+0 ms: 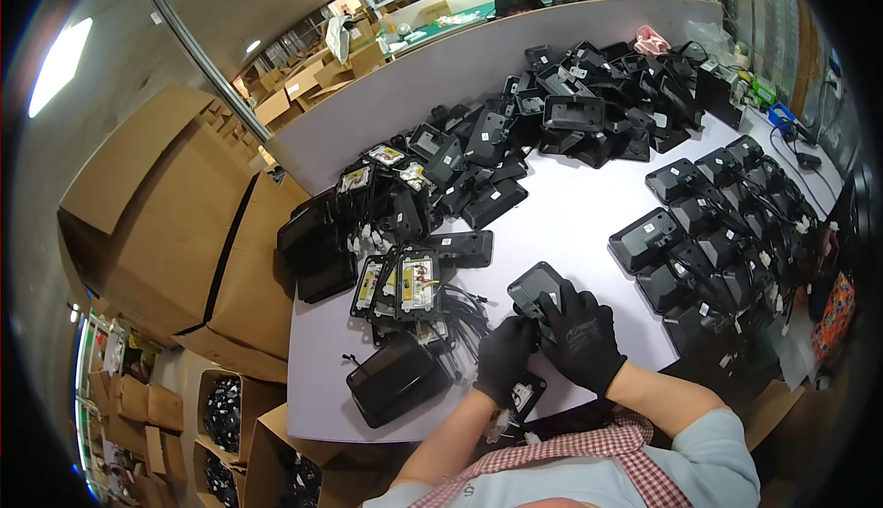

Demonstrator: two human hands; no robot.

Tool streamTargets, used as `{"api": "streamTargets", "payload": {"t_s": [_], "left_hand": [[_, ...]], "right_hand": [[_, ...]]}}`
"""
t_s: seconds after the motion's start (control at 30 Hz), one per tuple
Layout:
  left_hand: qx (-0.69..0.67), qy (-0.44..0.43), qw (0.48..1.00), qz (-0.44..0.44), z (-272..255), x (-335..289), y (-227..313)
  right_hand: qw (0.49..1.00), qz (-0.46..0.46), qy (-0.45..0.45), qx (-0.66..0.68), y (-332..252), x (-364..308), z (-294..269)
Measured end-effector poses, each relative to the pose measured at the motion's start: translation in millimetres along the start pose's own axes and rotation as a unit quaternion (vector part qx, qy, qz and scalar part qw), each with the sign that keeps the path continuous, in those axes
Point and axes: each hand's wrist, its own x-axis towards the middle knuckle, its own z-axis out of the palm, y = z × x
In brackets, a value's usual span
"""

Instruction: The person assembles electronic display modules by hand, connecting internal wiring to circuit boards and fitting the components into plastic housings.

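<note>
My right hand (581, 338), in a black glove, is wrapped round a black plastic housing (535, 285) above the front of the table. Its smooth dark face points up and away from me. Close below it, my gloved left hand (506, 359) is closed, fingertips at the housing's near edge. What those fingers pinch is hidden. Under my hands, near the table's front edge, a small black frame with a pale inside (526, 396) shows in part, with a whitish connector (498, 427) beside it.
Open units with circuit boards (418, 280) and grey cables (464, 317) lie at left, by a glossy black cover (398, 379). Black housings (575, 113) heap at the back; wired units (648, 237) stand in rows at right. A large carton (166, 223) adjoins the table's left side.
</note>
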Motion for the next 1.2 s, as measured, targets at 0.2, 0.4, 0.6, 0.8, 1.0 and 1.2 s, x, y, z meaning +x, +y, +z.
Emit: {"api": "streamTargets", "payload": {"t_s": [0.2, 0.4, 0.6, 0.8, 1.0, 1.2], "left_hand": [[0.045, 0.087, 0.995, 0.026, 8.9, -2.7, 3.1], [0.128, 0.029, 0.989, 0.068, -10.0, -4.2, 3.3], [0.068, -0.077, 0.988, 0.116, -51.6, 10.7, -15.0], [0.238, -0.209, 0.889, 0.33, -31.7, 51.6, -8.6], [0.183, -0.21, 0.874, 0.398, -19.7, 84.4, -19.2], [0.269, -0.263, 0.891, 0.255, -8.1, 76.5, -3.1]], "right_hand": [[1.0, 0.0, -0.005, -0.012, -1.9, -2.9, -5.1], [0.999, -0.022, -0.014, -0.036, 20.5, -6.0, 12.9], [0.997, -0.043, -0.033, 0.063, 37.1, -11.3, 10.8], [0.974, -0.156, -0.013, 0.164, 59.6, -2.1, 29.5], [0.978, -0.138, -0.054, 0.147, 58.0, -5.3, 17.1], [0.972, -0.134, -0.031, 0.193, 79.4, -9.1, 28.1]]}}
